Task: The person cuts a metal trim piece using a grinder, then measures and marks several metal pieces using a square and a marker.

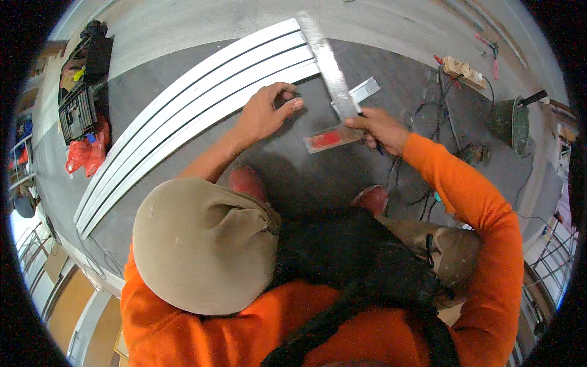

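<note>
My right hand (382,128) grips a metal try square (327,64) near its corner. The square's long blade points away from me, its tip at the end of several long white metal profiles (202,82) lying side by side on the floor. The shorter arm, with a red patch, points left. A thin dark stick, perhaps a pen, shows under the right fingers. My left hand (269,113) is by the nearest profile, thumb and fingers apart and slightly curled, with nothing in it. Whether it touches the profile I cannot tell. A short metal offcut (365,90) lies beside the blade.
A power strip (465,71) and tangled black cables (437,116) lie at the right, near a dark bucket (510,125). Pink-handled pliers (494,64) lie farther back. Black crates (79,122) and a red plastic bag (88,150) stand at the left. My shoes flank the middle.
</note>
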Demonstrator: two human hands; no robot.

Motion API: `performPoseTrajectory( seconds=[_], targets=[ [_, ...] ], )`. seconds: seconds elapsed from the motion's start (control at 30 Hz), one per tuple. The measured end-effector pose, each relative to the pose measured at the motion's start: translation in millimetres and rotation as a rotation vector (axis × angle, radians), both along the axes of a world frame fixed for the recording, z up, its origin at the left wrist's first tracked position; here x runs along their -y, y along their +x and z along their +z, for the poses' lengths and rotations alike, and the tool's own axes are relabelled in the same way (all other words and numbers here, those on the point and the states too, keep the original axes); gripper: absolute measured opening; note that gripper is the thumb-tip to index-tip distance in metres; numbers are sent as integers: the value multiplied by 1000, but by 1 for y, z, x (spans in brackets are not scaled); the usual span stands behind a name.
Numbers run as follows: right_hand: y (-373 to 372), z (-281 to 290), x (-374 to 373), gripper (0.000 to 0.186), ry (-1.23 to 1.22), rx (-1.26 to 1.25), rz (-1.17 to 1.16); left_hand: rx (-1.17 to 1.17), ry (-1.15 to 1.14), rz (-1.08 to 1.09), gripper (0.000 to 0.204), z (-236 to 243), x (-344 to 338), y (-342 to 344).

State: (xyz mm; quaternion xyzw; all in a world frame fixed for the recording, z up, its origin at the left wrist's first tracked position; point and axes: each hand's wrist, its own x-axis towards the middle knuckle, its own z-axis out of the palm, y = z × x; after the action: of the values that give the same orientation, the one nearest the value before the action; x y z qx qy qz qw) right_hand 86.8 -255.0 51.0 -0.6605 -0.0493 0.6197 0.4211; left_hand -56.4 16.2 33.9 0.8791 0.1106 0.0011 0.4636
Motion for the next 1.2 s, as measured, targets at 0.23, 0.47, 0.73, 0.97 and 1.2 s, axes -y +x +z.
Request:
performPoseTrajectory(
  seconds=[0.23,0.47,0.73,0.97,1.2],
  targets=[
    [-30,-17,-54,46,100,-19,277,-406,-883,359,29,7,-2,4],
    [8,-56,-17,45,-114,299,32,-369,-593,431,25,-17,-39,-23],
    [3,-26,-44,51,42,373,250,-458,-695,530,26,-10,-17,-9],
    [-30,-35,-45,38,59,504,88,-271,-428,245,54,1,-3,38],
    [51,-27,-19,34,-124,239,-114,-184,795,-155,141,-34,-89,26]
  ],
)
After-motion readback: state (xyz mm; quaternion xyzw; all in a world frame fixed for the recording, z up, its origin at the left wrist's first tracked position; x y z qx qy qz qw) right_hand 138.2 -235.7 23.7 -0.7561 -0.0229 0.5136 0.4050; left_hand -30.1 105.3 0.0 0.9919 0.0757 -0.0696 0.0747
